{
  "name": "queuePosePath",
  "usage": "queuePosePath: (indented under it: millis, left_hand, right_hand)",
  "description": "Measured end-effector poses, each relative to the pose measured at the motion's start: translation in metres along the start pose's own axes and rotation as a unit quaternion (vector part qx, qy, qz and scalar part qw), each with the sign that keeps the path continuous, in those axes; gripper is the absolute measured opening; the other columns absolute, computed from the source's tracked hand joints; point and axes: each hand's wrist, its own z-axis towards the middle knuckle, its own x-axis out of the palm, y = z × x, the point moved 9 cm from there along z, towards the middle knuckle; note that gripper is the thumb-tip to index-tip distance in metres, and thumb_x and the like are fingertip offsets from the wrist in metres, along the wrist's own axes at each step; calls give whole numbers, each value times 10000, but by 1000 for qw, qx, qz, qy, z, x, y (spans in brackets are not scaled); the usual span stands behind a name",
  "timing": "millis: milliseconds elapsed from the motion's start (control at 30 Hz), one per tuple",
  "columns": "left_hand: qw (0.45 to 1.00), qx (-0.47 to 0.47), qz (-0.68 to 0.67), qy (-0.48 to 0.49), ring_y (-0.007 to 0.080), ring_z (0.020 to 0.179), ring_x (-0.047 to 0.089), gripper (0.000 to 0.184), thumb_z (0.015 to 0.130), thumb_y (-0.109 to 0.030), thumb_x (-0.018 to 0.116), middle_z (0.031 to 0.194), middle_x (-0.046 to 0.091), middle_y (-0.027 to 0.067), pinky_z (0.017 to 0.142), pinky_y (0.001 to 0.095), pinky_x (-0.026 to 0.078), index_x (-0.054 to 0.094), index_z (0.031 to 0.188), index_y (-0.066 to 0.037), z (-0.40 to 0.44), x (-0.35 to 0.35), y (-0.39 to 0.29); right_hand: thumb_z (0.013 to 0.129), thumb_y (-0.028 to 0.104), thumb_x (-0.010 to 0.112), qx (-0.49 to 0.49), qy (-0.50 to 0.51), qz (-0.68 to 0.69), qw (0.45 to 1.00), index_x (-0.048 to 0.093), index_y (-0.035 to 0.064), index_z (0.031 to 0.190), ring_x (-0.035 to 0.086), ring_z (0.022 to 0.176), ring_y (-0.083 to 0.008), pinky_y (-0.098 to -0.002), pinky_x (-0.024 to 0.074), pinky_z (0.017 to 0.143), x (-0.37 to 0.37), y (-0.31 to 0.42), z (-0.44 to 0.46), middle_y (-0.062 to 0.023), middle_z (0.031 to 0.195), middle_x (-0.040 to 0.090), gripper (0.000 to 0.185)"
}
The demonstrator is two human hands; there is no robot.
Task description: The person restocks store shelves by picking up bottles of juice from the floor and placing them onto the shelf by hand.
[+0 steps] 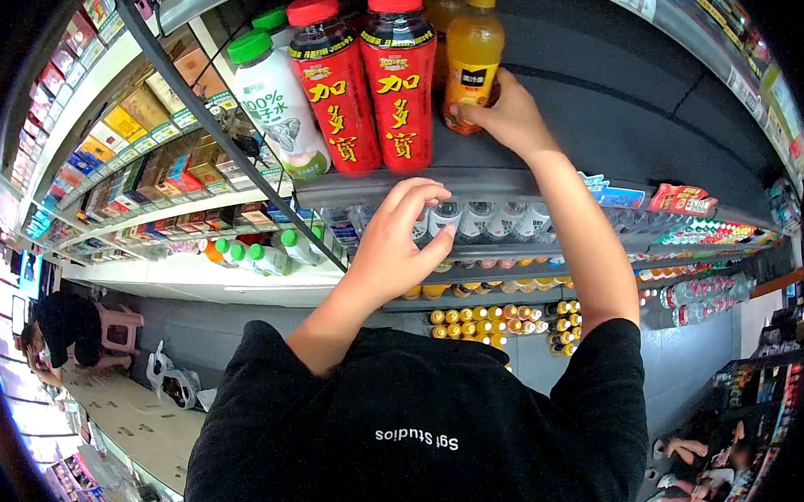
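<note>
My right hand (502, 115) is wrapped round the lower part of an orange juice bottle (472, 55) with an orange cap and dark label. The bottle stands upright at the front of a dark shelf (583, 90). Another similar orange bottle is partly hidden behind it. To its left are two red drink bottles (399, 90) with yellow characters and red caps. A white bottle (274, 104) with a green cap is beside them. My left hand (403, 237) hovers before the shelf edge, below the red bottles, fingers half curled and apart, holding nothing.
Lower shelves hold clear bottles (477, 219) and several yellow-capped drinks (477, 324). A black rack post (207, 107) stands left, beside shelves of boxed packs (132, 124). A person in black (69, 328) is at far left near a pink stool (120, 328); other people are at lower right.
</note>
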Motion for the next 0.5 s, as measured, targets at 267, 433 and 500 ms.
queuePosePath:
  millis: [267,433,500]
  left_hand:
    - [1000,14,11,0,217,936,559,323,758,-81,639,1103,521,109,782,315,455,531,1057,-26,-1,2,-3]
    - [1000,-7,22,-5,217,941,560,340,754,-88,649,1115,521,116,797,318,456,536,1069,-28,-4,-3,2]
    - [1000,-8,22,-3,217,942,561,343,753,-90,650,1115,521,117,797,318,457,536,1070,-27,-4,-4,1]
  right_hand:
    - [603,411,793,-4,-31,5,999,531,-7,1072,632,902,-341,-391,489,792,15,0,20,-204,953,650,681]
    - [625,347,810,23,-14,-11,1000,507,-28,1140,636,943,-278,-345,482,815,19,5,23,-189,1004,649,705]
    - [622,351,811,31,-14,-19,999,506,-26,1145,635,943,-281,-346,482,817,19,3,24,-189,1006,648,713]
